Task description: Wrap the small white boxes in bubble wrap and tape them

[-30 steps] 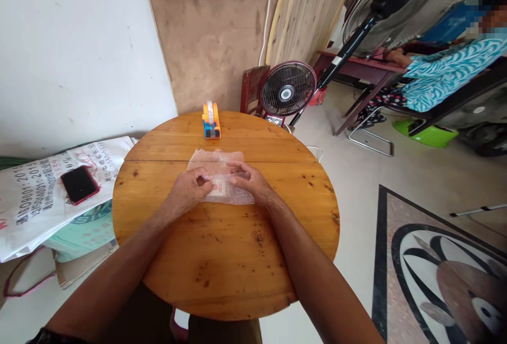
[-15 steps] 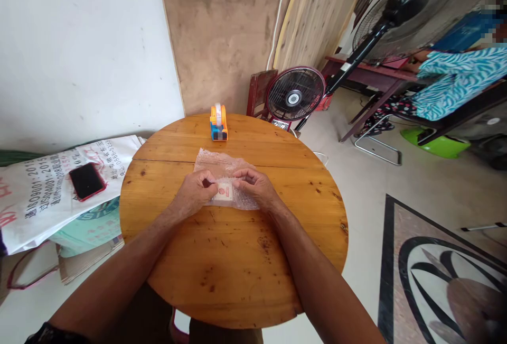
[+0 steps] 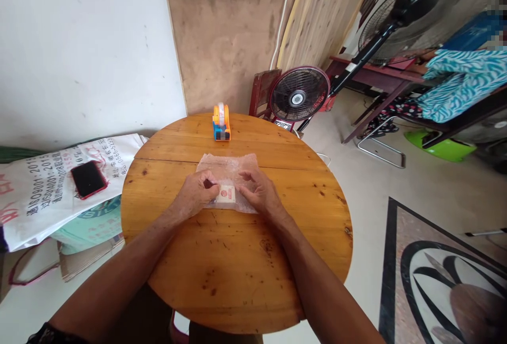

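Note:
A sheet of bubble wrap (image 3: 227, 164) lies spread on the round wooden table (image 3: 237, 265). On its front part rests a small whitish box (image 3: 226, 194) with red print. My left hand (image 3: 198, 192) pinches the left edge of the box between thumb and fingers. To the right of the box, my right hand (image 3: 257, 189) is over the wrap, its thumb and fingers apart with nothing between them. Behind the wrap stands an orange and blue tape dispenser (image 3: 221, 123) with a roll of clear tape.
A phone (image 3: 89, 179) lies on white sacks (image 3: 47, 196) left of the table. Behind the table are a small fan (image 3: 299, 94) and a wooden chair (image 3: 261, 90). A person in a patterned top (image 3: 463, 80) sits at a desk at the right.
My right hand has let go of the bubble wrap, and its fingers have opened. The wrap's right part now lies flatter and wider. The view has shifted slightly.

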`<state>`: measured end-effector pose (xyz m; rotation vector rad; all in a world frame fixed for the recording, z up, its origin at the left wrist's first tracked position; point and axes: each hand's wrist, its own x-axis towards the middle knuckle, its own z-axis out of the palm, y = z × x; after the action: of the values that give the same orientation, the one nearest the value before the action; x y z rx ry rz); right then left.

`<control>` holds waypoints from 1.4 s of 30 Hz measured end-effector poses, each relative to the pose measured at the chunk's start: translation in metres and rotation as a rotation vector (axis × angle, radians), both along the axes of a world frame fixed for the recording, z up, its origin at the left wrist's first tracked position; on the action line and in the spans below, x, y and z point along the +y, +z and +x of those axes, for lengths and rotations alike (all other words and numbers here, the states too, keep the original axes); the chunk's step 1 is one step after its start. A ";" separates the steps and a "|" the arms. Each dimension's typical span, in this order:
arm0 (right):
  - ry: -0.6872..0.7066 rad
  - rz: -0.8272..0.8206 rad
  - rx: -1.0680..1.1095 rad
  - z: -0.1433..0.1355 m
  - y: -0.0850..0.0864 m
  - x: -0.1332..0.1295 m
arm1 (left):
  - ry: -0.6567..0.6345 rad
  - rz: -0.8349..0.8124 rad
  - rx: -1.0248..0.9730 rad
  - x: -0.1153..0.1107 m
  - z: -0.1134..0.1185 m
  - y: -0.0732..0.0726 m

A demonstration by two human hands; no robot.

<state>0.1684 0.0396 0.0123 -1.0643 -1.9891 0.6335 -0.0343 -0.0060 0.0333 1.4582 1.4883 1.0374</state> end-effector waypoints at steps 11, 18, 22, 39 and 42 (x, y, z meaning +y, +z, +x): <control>0.165 0.393 -0.372 -0.006 0.012 -0.018 | -0.003 0.027 0.022 0.003 -0.002 -0.002; 0.185 0.455 -0.434 -0.010 0.018 -0.025 | -0.031 0.008 0.003 0.003 -0.005 0.000; 0.191 0.448 -0.492 -0.011 0.017 -0.024 | -0.104 -0.030 -0.110 0.005 -0.006 -0.004; 0.189 0.402 -0.649 -0.018 0.026 -0.032 | -0.003 -0.050 0.243 0.002 -0.050 -0.002; 0.204 0.393 -0.633 -0.018 0.025 -0.031 | 0.064 -0.073 0.367 -0.008 -0.055 0.000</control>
<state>0.1504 0.0086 0.0371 -0.8847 -2.6476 -0.0277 -0.0897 -0.0138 0.0334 1.6189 1.8204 0.7691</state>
